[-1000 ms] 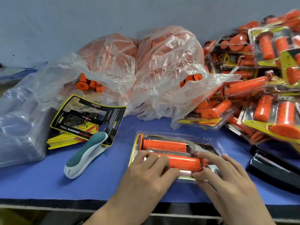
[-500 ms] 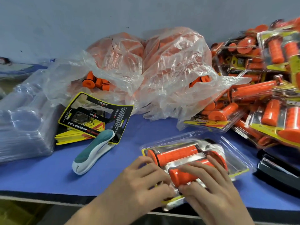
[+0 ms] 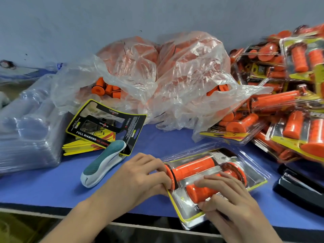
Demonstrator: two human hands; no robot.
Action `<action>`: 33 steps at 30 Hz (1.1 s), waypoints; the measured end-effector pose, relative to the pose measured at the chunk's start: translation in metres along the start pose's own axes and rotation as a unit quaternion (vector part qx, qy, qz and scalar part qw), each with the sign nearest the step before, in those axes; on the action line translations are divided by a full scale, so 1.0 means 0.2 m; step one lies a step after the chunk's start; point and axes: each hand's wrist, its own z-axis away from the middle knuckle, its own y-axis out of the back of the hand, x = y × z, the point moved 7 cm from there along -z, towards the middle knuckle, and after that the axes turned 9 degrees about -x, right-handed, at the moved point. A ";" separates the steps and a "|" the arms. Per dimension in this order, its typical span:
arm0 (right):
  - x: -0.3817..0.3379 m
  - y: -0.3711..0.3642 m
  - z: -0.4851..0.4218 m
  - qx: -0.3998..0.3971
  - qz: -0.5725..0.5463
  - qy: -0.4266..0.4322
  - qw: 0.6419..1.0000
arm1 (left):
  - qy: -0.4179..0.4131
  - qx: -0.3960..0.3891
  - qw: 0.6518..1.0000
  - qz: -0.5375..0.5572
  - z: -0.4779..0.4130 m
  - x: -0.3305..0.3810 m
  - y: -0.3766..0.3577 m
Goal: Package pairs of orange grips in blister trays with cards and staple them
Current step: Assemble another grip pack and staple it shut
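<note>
A clear blister tray (image 3: 252, 162) with a yellow-edged card and two orange grips (image 3: 194, 166) lies slanted at the table's front edge, its near corner over the edge. My left hand (image 3: 140, 178) pinches the tray's left side by the flanged end of the far grip. My right hand (image 3: 228, 199) lies on the near grip, its fingers curled over the grip and the tray's near end. A teal-and-white stapler (image 3: 103, 163) lies left of my left hand, beside a stack of black-and-yellow cards (image 3: 105, 125).
Two clear bags of loose orange grips (image 3: 157, 76) sit at the back. Finished packs (image 3: 287, 106) are heaped at the right. A stack of empty clear trays (image 3: 26, 130) stands at the left. A black stapler (image 3: 301, 186) lies at the right. Blue table cover (image 3: 43, 183).
The tray has turned from lying square to slanted and slid toward the front edge. Both hands have shifted with it, the left to its left side, the right onto the near grip.
</note>
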 end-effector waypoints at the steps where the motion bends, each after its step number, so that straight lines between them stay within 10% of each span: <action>1: 0.00 0.00 0.00 0.002 0.001 0.000 1.000 | 0.003 0.002 1.000 -0.004 0.00 -0.01 0.00; 33: -0.09 -0.04 0.00 -0.064 0.050 -0.025 0.996 | -0.007 0.022 0.997 -0.074 0.06 0.03 0.03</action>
